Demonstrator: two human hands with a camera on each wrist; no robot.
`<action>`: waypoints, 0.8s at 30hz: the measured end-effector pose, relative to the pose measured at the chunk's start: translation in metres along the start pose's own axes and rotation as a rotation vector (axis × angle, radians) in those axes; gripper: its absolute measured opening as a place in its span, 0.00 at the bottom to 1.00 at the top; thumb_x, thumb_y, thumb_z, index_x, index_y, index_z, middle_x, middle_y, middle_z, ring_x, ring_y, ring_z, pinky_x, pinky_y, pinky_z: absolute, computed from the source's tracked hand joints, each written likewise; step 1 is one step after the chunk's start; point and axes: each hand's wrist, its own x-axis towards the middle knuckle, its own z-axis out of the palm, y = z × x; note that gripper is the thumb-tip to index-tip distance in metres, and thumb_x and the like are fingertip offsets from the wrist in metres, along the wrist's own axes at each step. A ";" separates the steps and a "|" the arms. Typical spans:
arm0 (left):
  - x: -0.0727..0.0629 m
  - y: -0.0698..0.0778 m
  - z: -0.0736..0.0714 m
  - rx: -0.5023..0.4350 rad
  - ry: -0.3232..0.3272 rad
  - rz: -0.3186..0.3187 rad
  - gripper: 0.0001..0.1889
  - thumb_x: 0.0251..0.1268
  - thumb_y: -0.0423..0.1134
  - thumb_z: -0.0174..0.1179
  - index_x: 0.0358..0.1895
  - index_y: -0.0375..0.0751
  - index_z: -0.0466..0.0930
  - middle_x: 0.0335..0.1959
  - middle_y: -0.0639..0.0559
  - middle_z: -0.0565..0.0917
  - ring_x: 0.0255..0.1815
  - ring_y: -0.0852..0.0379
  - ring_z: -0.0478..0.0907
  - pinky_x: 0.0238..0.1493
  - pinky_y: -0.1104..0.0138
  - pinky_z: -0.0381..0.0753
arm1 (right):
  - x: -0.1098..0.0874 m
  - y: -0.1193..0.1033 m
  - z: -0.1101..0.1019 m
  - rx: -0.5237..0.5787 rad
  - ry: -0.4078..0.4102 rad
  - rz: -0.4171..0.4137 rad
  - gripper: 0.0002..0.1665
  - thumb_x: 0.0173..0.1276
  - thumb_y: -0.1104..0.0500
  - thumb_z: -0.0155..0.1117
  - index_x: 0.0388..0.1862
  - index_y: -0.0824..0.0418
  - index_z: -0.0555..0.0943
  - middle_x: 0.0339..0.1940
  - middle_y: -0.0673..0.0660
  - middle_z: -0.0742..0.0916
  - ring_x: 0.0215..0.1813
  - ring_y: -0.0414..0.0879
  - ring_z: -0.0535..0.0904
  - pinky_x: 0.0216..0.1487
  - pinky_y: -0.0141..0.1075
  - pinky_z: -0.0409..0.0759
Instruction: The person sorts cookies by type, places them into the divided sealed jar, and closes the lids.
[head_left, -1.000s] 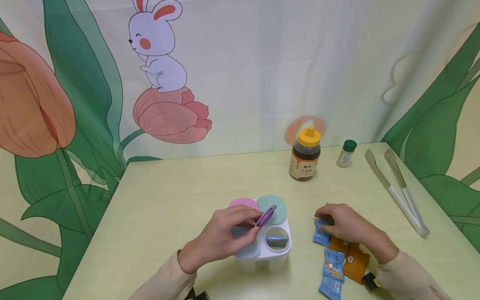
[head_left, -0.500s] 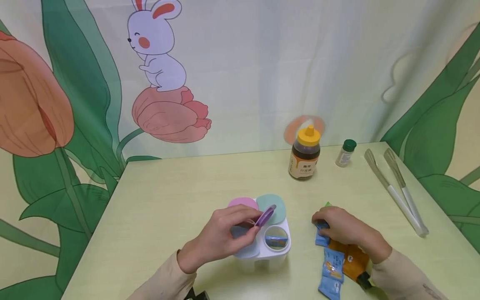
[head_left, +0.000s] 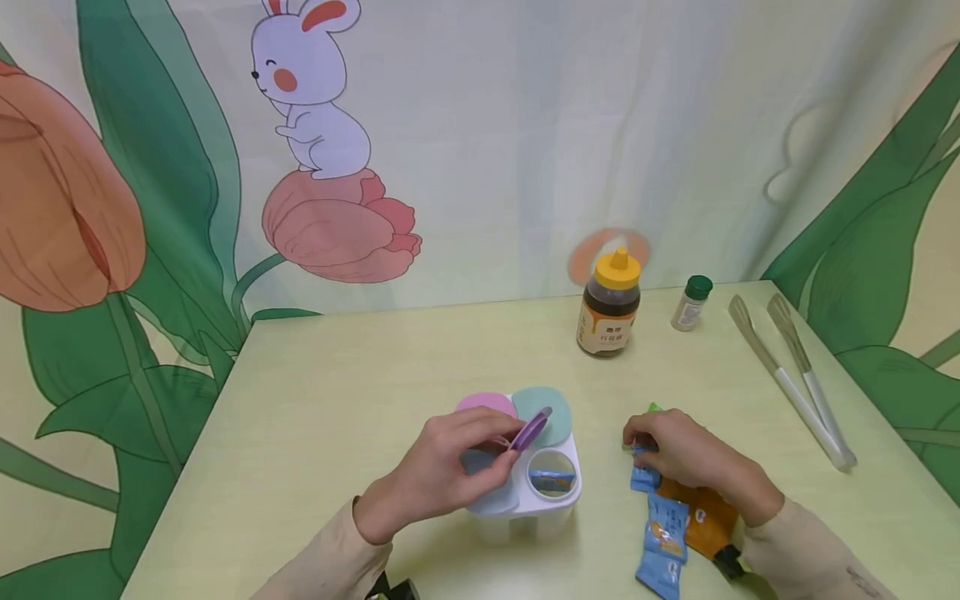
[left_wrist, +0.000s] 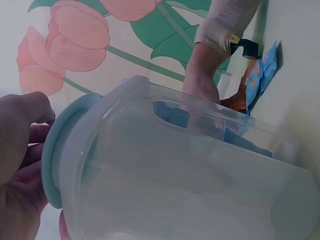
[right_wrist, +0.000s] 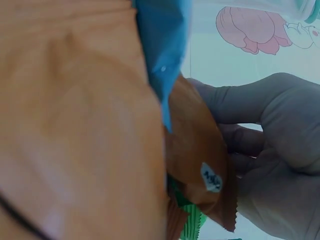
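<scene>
My left hand [head_left: 453, 467] pinches a purple lid [head_left: 531, 430], tilted up beside a round opening of the white container [head_left: 534, 498]. Through that opening a blue packet [head_left: 552, 481] shows inside. Pink [head_left: 487, 406], teal [head_left: 543, 414] and light blue [head_left: 498, 498] lids cover the other openings. My right hand [head_left: 690, 454] reaches down on the snack packets, its fingers and thumb around the top of a blue snack packet [head_left: 645, 478]; the fingertips are partly hidden. Under and beside that hand lie orange packets [head_left: 708, 523] and another blue packet [head_left: 665, 527].
At the back stand a honey bottle [head_left: 609, 312] with a yellow cap and a small jar [head_left: 692, 303] with a green lid. Tongs [head_left: 806, 392] lie spread at the right. A bit of green packet [head_left: 655, 407] peeks out behind my right hand. A printed curtain [head_left: 480, 150] hangs behind the table.
My right hand has shifted slightly left, and the blue packet at its fingers has turned a little with it. My left hand and the purple lid stay in place.
</scene>
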 end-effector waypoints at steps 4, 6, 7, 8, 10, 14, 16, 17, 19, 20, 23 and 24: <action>0.000 0.000 0.000 0.003 -0.001 0.006 0.11 0.60 0.27 0.61 0.47 0.33 0.81 0.40 0.45 0.85 0.37 0.59 0.85 0.41 0.76 0.84 | -0.001 -0.001 -0.001 0.005 0.015 0.002 0.09 0.59 0.63 0.72 0.36 0.51 0.82 0.30 0.42 0.80 0.33 0.38 0.72 0.35 0.31 0.77; 0.000 0.000 0.000 0.004 0.000 0.012 0.11 0.61 0.27 0.61 0.47 0.33 0.81 0.40 0.45 0.85 0.37 0.59 0.86 0.41 0.76 0.84 | -0.001 -0.002 -0.002 0.004 0.034 -0.002 0.09 0.59 0.63 0.72 0.35 0.51 0.82 0.30 0.42 0.80 0.33 0.38 0.72 0.35 0.30 0.77; 0.000 0.000 0.000 0.005 0.001 0.015 0.11 0.61 0.27 0.61 0.47 0.33 0.81 0.40 0.45 0.85 0.37 0.59 0.86 0.41 0.76 0.84 | -0.001 -0.002 -0.002 0.001 0.047 -0.007 0.09 0.59 0.63 0.73 0.35 0.51 0.82 0.30 0.42 0.81 0.33 0.38 0.72 0.35 0.30 0.77; 0.000 -0.001 0.000 0.004 0.002 0.017 0.11 0.61 0.27 0.61 0.47 0.33 0.81 0.40 0.45 0.85 0.37 0.59 0.86 0.41 0.77 0.84 | -0.001 -0.003 -0.003 -0.001 0.060 -0.011 0.09 0.58 0.63 0.73 0.34 0.50 0.82 0.30 0.42 0.81 0.33 0.38 0.72 0.35 0.30 0.77; 0.001 -0.001 0.000 0.006 0.006 0.021 0.11 0.61 0.27 0.61 0.47 0.33 0.81 0.40 0.45 0.85 0.37 0.59 0.86 0.41 0.77 0.84 | 0.000 -0.004 -0.005 0.000 0.086 -0.022 0.10 0.58 0.63 0.73 0.34 0.50 0.83 0.30 0.41 0.81 0.33 0.37 0.73 0.35 0.30 0.78; 0.001 -0.002 -0.001 0.006 0.007 0.021 0.11 0.61 0.27 0.61 0.47 0.33 0.81 0.40 0.45 0.85 0.37 0.59 0.86 0.41 0.77 0.84 | 0.000 -0.005 -0.006 0.018 0.119 -0.047 0.10 0.58 0.64 0.73 0.34 0.51 0.84 0.31 0.41 0.83 0.33 0.36 0.74 0.36 0.29 0.80; 0.001 -0.002 0.000 0.005 0.007 0.020 0.11 0.61 0.27 0.61 0.47 0.33 0.81 0.40 0.45 0.85 0.37 0.59 0.86 0.41 0.77 0.84 | 0.000 -0.005 -0.007 0.029 0.132 -0.059 0.10 0.58 0.65 0.73 0.34 0.51 0.84 0.31 0.41 0.83 0.33 0.35 0.75 0.36 0.29 0.81; 0.001 -0.002 0.000 0.004 0.007 0.020 0.11 0.61 0.27 0.61 0.47 0.33 0.81 0.40 0.45 0.85 0.37 0.59 0.86 0.41 0.77 0.84 | -0.001 -0.006 -0.007 0.036 0.138 -0.063 0.10 0.58 0.65 0.73 0.34 0.51 0.84 0.31 0.41 0.83 0.32 0.35 0.75 0.36 0.29 0.82; 0.001 -0.002 0.000 0.003 0.007 0.018 0.11 0.61 0.27 0.61 0.47 0.33 0.81 0.40 0.45 0.85 0.37 0.59 0.86 0.41 0.77 0.84 | -0.001 -0.006 -0.007 0.045 0.143 -0.069 0.10 0.58 0.64 0.73 0.34 0.51 0.84 0.31 0.41 0.83 0.32 0.35 0.75 0.36 0.29 0.82; 0.000 -0.002 0.000 0.002 0.007 0.017 0.11 0.61 0.27 0.61 0.47 0.32 0.81 0.40 0.45 0.85 0.37 0.59 0.86 0.41 0.77 0.84 | -0.001 -0.007 -0.007 0.050 0.143 -0.071 0.10 0.58 0.64 0.73 0.34 0.51 0.84 0.31 0.40 0.84 0.32 0.35 0.75 0.36 0.28 0.82; 0.000 -0.001 0.000 0.002 0.008 0.015 0.11 0.60 0.27 0.61 0.47 0.32 0.81 0.40 0.45 0.85 0.37 0.59 0.86 0.41 0.77 0.84 | -0.001 -0.008 -0.009 0.060 0.146 -0.069 0.09 0.58 0.64 0.73 0.34 0.51 0.84 0.31 0.40 0.84 0.32 0.35 0.76 0.37 0.28 0.82; 0.000 -0.001 0.000 0.003 0.008 0.014 0.11 0.60 0.27 0.61 0.47 0.32 0.81 0.40 0.45 0.85 0.37 0.59 0.86 0.41 0.77 0.84 | -0.001 -0.008 -0.009 0.062 0.146 -0.073 0.09 0.58 0.64 0.73 0.34 0.51 0.84 0.31 0.40 0.84 0.32 0.35 0.76 0.37 0.28 0.82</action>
